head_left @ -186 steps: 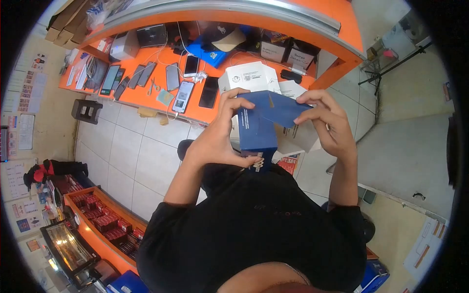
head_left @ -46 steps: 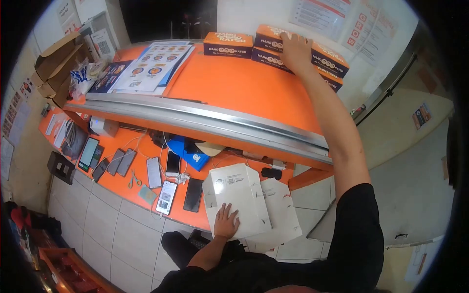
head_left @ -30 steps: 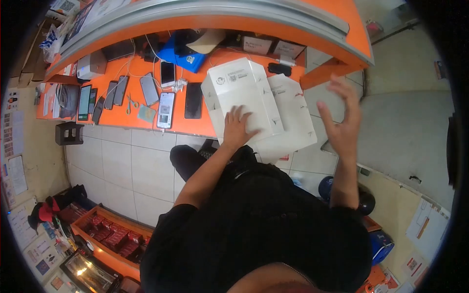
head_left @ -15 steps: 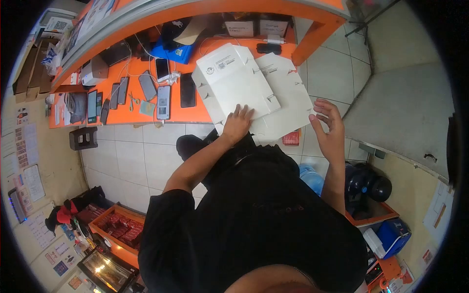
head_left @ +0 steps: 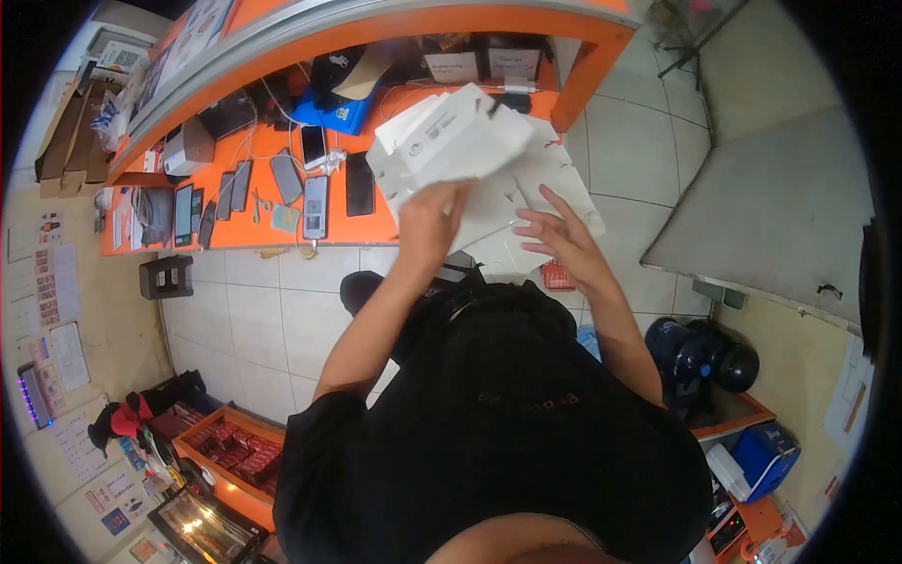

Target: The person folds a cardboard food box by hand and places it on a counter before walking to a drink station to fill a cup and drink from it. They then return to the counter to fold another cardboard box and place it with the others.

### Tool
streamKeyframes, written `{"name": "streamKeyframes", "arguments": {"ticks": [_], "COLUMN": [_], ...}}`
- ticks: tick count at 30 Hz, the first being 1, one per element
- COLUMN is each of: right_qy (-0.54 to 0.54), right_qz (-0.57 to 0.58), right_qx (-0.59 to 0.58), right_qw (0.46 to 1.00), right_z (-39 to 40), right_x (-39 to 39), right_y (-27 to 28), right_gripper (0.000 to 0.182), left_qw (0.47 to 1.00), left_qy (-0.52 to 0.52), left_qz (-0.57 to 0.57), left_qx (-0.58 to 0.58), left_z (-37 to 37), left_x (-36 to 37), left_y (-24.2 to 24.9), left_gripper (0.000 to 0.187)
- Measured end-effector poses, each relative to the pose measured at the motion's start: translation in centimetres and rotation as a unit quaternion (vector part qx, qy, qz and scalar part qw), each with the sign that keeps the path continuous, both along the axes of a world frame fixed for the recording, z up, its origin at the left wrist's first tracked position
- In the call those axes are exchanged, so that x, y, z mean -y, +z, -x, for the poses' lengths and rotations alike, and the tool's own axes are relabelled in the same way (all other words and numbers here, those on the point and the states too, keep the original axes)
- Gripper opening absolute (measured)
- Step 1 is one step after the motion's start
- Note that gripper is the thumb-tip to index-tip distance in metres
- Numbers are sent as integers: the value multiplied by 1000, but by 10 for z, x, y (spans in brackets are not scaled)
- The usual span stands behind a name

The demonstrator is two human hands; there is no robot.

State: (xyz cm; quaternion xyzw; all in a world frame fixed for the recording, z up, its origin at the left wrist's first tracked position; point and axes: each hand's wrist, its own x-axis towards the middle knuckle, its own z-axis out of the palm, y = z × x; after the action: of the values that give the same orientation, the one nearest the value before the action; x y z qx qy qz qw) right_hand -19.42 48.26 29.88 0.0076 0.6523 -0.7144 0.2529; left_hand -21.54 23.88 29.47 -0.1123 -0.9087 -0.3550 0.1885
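Observation:
A white cardboard box blank (head_left: 460,141) with printed text and slots is partly raised and tilted, its near part smeared by motion. My left hand (head_left: 434,221) is closed at its near edge, the fingertips hidden behind the knuckles. Beneath it another flat white cardboard blank (head_left: 568,183) lies on the orange table (head_left: 352,224), sticking out past the front edge. My right hand (head_left: 564,242) hovers over the lower blank's right part with its fingers spread and nothing in them.
Several phones (head_left: 315,207) lie left of the cardboard, with scissors (head_left: 261,207) and white cables among them. A blue item (head_left: 343,111) sits behind. An orange shelf beam (head_left: 376,47) spans the table. Dark water jugs (head_left: 700,352) stand at right.
My left hand has gone from lying flat on the top blank to gripping its near edge, which has lifted. My right hand has moved left, in over the cardboard.

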Motion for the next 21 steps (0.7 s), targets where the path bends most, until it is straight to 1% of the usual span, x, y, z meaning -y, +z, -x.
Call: {"name": "streamKeyframes", "arguments": {"ticks": [1,2,3,4,5,6,7,8,9,10,11,12,13,14,15,16,18,19,21], "right_qy": [-99,-193,-261,-263,-273,-280,-272,-276,-205,-131,-65,-64,-8,47,27,27,-16,-16,14], "right_qz": [95,188,194,193,125,56,12,11,-53,-116,-143,-143,-183,-222,-204,-204,-234,-233,-230], "right_qx": [78,152,142,140,52,-38,-85,-86,-135,-184,-307,-311,-371,-426,-428,-429,-408,-409,-464], "right_qw": [988,951,935,935,953,958,958,957,968,967,938,937,910,876,880,880,882,882,856], "right_z": [0,3,8,9,10,11,8,3,-4,-8,-9,-10,-11,-12,-9,-10,-11,-12,-14], "right_x": [11,21,29,25,19,13,9,8,6,5,4,3,3,3,4,5,7,5,-2], "right_y": [-3,-2,11,5,-9,-19,-21,-9,6,19,25,32,39,44,46,50,58,59,60], "right_gripper": [56,63,55,55,50,46,38,38,35,33,31,31,34,38,48,48,47,47,45], "left_qw": [999,997,991,988,985,982,981,976,963,963,879,739,740,748,754,755,772,795,799], "left_qy": [-29,-74,-123,-145,-160,-175,-180,-155,-128,-128,-104,-75,-75,-52,-30,-29,3,18,30], "left_qz": [18,22,-35,-18,-27,-35,-35,-110,-184,-186,-414,-616,-616,-601,-585,-586,-574,-551,-548], "left_qx": [-5,12,27,48,57,64,62,107,153,150,212,261,259,277,295,294,272,253,243], "left_z": [-14,-30,-43,-52,-57,-57,-52,-49,-46,-40,-31,-22,-14,-6,-1,0,0,-1,-3], "left_x": [-11,-23,-34,-44,-48,-50,-52,-55,-57,-56,-52,-47,-40,-33,-29,-28,-27,-27,-30], "left_y": [-3,1,-3,1,6,10,15,20,22,22,22,23,27,35,39,38,39,40,46], "left_gripper": [20,23,23,23,24,25,25,24,24,24,24,26,26,26,28,28,29,32,32]}}
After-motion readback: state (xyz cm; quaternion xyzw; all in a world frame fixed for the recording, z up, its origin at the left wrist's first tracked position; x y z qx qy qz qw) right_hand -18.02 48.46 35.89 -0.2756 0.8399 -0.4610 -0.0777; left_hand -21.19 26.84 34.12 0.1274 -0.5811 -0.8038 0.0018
